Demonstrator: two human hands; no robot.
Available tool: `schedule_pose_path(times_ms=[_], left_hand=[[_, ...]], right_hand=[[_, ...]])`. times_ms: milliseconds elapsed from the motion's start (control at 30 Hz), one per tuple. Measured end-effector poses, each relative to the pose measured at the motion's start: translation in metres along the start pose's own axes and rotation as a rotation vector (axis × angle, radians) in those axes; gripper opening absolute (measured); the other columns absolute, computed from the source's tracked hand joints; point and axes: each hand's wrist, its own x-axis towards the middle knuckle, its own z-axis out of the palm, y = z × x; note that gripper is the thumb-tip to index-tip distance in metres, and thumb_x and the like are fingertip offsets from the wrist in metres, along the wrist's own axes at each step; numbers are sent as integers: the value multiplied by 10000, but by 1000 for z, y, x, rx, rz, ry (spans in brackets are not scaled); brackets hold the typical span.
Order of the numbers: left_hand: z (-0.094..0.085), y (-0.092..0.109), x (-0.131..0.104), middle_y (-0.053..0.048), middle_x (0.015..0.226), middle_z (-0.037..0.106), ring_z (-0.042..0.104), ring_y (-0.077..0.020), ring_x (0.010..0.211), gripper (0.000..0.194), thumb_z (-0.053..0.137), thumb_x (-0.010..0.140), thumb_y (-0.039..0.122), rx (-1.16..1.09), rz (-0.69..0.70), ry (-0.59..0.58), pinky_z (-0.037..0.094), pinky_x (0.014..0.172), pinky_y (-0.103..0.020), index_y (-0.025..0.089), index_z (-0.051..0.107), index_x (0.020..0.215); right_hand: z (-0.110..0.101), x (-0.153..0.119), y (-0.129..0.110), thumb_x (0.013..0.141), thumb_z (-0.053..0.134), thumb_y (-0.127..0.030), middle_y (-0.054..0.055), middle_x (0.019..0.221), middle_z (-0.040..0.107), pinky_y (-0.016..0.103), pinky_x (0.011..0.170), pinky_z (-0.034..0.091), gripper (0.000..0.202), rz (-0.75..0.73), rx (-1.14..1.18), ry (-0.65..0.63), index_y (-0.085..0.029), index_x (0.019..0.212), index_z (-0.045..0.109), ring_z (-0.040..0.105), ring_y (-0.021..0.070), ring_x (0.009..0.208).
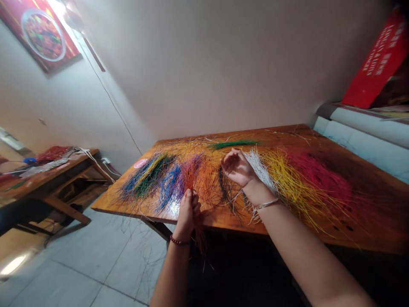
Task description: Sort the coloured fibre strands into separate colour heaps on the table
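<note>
My left hand (191,207), with a beaded bracelet, is closed round a bundle of orange-red strands (191,177) at the table's front edge; their ends hang below the fist. My right hand (236,167), wearing a metal bangle, is raised over dark strands (226,192), its fingers curled but apart, with nothing seen in them. Loose orange strands (207,183) lie between the hands. Blue strands (169,185) are left of my left hand. White strands (260,168), yellow strands (287,183) and pink-red strands (326,175) spread to the right of my right hand.
The wooden table (128,204) also bears mixed blue, green and yellow strands (148,175) and a green bundle (234,144) at the back. A second table (41,183) with red material stands left. White rolls (367,119) and a red box (373,64) are at the right.
</note>
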Motion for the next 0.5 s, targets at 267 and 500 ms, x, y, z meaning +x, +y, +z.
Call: schedule_pose_path(times_ms=[267, 500], left_hand=[[0, 0, 0, 102, 536, 182, 120, -28, 368, 396, 581, 790, 550, 27, 14, -22, 71, 329, -137, 202, 395, 762], [4, 1, -2, 106, 528, 183, 108, -28, 367, 390, 561, 795, 570, 71, 14, -33, 87, 326, -138, 200, 441, 819]], right_hand=[[7, -6, 3, 713, 740, -364, -106, 516, 377, 175, 333, 201, 246, 48, -315, -114, -198, 708, 559, 201, 26, 370], [5, -2, 37, 676, 742, -364, 13, 724, 678, 241, 602, 454, 233, -155, -993, -114, -193, 835, 733, 557, 99, 618]])
